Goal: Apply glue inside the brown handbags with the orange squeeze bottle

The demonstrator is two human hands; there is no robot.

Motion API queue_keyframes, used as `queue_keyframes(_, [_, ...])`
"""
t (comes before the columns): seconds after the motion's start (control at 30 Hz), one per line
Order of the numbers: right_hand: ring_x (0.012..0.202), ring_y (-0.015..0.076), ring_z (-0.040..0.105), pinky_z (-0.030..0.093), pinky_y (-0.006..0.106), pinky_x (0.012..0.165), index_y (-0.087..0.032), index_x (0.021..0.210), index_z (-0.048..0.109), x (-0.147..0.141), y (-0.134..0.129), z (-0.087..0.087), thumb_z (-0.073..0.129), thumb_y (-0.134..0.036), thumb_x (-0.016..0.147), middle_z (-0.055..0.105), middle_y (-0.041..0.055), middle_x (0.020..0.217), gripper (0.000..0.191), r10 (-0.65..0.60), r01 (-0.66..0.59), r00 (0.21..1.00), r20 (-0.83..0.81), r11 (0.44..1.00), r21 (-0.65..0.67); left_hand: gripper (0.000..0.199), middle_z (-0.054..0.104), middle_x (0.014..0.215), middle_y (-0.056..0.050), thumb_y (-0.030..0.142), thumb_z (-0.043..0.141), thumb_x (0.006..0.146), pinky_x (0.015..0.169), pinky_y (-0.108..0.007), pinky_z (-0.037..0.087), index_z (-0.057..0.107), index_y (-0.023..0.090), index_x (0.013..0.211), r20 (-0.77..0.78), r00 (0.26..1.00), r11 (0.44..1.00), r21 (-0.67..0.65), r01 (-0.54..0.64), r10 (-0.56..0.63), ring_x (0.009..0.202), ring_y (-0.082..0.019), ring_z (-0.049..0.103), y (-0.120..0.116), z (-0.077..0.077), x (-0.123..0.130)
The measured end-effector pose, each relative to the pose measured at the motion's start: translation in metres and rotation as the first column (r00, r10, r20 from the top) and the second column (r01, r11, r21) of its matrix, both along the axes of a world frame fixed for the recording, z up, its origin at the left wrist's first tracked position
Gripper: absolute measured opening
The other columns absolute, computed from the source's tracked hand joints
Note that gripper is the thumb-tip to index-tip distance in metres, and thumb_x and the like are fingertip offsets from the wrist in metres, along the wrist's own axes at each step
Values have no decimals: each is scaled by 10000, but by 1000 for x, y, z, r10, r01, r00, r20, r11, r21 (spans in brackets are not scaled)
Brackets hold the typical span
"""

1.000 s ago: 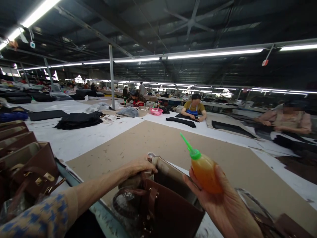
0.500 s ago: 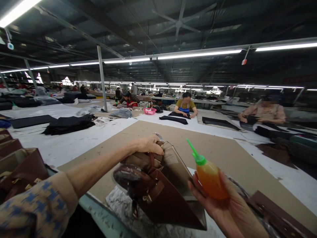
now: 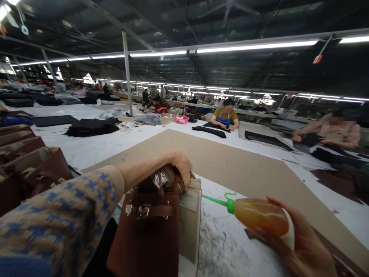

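A brown handbag [image 3: 150, 234] stands in front of me, its gold clasps facing me and its beige lining [image 3: 188, 219] showing on the right. My left hand [image 3: 181, 165] reaches over the top and is closed on the bag's upper edge; the fingertips are partly hidden. In my right hand [image 3: 302, 238] lies a squeeze bottle [image 3: 259, 215] of amber liquid, probably glue, tipped on its side. Its green nozzle [image 3: 215, 200] points left, with the tip at or very near the lining's edge; whether they touch I cannot tell.
More brown handbags [image 3: 37, 165] stand in a row at the left. Brown board [image 3: 230, 157] covers the table's middle. Black pieces [image 3: 92, 126] are stacked beyond. Co-workers [image 3: 226, 115] sit across the table near a pink basket [image 3: 181, 119].
The bag has turned so its front faces me more squarely. My right hand has tipped the bottle from upright to nearly level, bringing the nozzle to the bag's edge. The view has shifted.
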State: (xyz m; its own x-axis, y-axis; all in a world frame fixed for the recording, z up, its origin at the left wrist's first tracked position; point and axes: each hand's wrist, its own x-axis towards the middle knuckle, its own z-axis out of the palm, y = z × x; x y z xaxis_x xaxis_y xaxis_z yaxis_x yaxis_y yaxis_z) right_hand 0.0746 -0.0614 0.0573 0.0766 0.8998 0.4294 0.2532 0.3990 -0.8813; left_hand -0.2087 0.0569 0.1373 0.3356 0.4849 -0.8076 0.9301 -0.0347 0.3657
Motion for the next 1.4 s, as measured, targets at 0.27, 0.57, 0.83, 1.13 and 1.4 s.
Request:
queue_keyframes(0.27, [899, 251, 608, 532, 288, 753, -270, 1148, 528, -16, 4, 12, 698, -410, 721, 616, 28, 1082, 480, 57, -84, 984, 170, 985, 150, 197, 649, 563, -98, 294, 765, 482, 471, -334, 487, 663, 139, 547, -22, 1000, 996, -88, 19, -21, 570, -261, 597, -4, -19, 4])
queue_keyframes(0.57, [1017, 247, 521, 479, 259, 732, -256, 1124, 539, -34, -4, 16, 705, -292, 736, 561, 24, 1123, 423, 102, -114, 991, 82, 980, 163, 182, 655, 572, -109, 279, 771, 492, 489, -333, 503, 672, 140, 555, -52, 998, 984, -174, -34, 25, 588, -263, 605, -11, -19, 8])
queue_keyframes(0.83, [1067, 273, 495, 372, 359, 939, -289, 1103, 581, -21, -8, 6, 704, -362, 731, 561, 26, 1149, 398, 147, -181, 972, 185, 966, 185, 182, 643, 553, -95, 294, 768, 486, 443, -324, 481, 679, 145, 541, -30, 1000, 994, -107, 4, -7, 543, -257, 594, -7, -29, 3])
queue_keyframes(1.13, [1042, 272, 501, 416, 357, 874, -274, 1104, 556, -27, -6, 10, 682, -331, 751, 551, 33, 1138, 379, 122, -146, 984, 129, 970, 195, 198, 637, 538, -111, 315, 755, 483, 431, -331, 468, 668, 138, 502, -67, 998, 993, -121, 6, -14, 530, -260, 587, -10, -29, 5])
queue_keyframes(1.4, [1004, 239, 534, 433, 301, 846, -287, 1128, 540, -17, -2, -3, 664, -371, 782, 560, 14, 1140, 377, 158, -210, 946, 283, 964, 162, 199, 657, 592, -74, 291, 762, 448, 485, -330, 463, 689, 159, 578, -51, 998, 999, 25, 40, -39, 572, -253, 587, -6, -32, 4])
